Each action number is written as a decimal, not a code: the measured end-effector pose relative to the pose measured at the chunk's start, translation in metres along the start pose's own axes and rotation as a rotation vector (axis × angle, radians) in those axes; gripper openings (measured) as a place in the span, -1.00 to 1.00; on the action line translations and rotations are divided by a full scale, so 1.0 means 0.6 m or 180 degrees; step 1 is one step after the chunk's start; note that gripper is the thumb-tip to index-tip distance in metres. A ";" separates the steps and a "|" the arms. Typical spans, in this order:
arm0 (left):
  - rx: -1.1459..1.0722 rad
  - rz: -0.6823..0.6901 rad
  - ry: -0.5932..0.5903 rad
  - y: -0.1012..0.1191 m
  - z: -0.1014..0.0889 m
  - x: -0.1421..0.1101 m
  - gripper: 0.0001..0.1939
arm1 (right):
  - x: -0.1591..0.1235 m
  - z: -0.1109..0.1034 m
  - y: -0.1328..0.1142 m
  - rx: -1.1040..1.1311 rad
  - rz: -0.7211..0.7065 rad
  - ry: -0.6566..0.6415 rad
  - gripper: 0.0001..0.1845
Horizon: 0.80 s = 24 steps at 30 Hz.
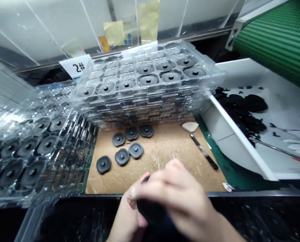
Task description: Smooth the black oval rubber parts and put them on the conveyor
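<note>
Head view: dark round part gripped between both hands

Left hand and right hand both closed on the dark round part, blurred and mostly hidden by curled fingers; held low at the near bench edge, seemingly clear of everything else; six black discs laid flat on a cardboard sheet, apparently as a loose working batch; more seated singly in stacked clear blister trays, likely for separation; black-handled knife within easy reach.
</note>
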<state>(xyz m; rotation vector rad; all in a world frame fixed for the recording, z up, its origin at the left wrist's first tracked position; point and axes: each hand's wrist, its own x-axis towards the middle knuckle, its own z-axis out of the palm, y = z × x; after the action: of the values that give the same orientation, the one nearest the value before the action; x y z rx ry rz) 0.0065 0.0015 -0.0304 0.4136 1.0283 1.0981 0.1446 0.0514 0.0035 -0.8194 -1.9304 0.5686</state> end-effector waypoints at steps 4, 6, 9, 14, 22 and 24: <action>-0.0605 0.0066 0.0150 0.026 0.011 -0.008 -0.32 | -0.045 0.004 0.065 -0.0228 0.1662 -0.0359 -0.78; -0.0848 0.0071 0.0174 0.036 0.016 -0.010 -0.37 | -0.086 0.024 0.089 -0.0149 0.1962 -0.0508 -0.76; -0.0908 0.0031 0.0202 0.041 0.022 -0.010 -0.37 | -0.133 0.048 0.099 -0.0006 0.1963 -0.0516 -0.75; -0.0905 -0.0195 0.0326 0.035 0.032 -0.011 -0.36 | -0.090 0.013 0.037 -0.0064 0.2000 0.0070 -0.74; -0.0866 -0.0189 0.0058 0.025 0.022 -0.013 -0.42 | -0.005 0.005 -0.055 -0.0141 0.0504 -0.0408 -0.77; -0.0778 -0.0291 -0.0025 0.021 0.020 -0.011 -0.41 | -0.002 0.010 -0.053 -0.0297 0.0596 -0.0316 -0.76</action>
<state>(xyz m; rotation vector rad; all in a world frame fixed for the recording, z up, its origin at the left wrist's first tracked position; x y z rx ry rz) 0.0096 0.0034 -0.0121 0.1728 0.8844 1.1228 0.1300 0.0292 0.0216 -1.0569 -1.9951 0.6451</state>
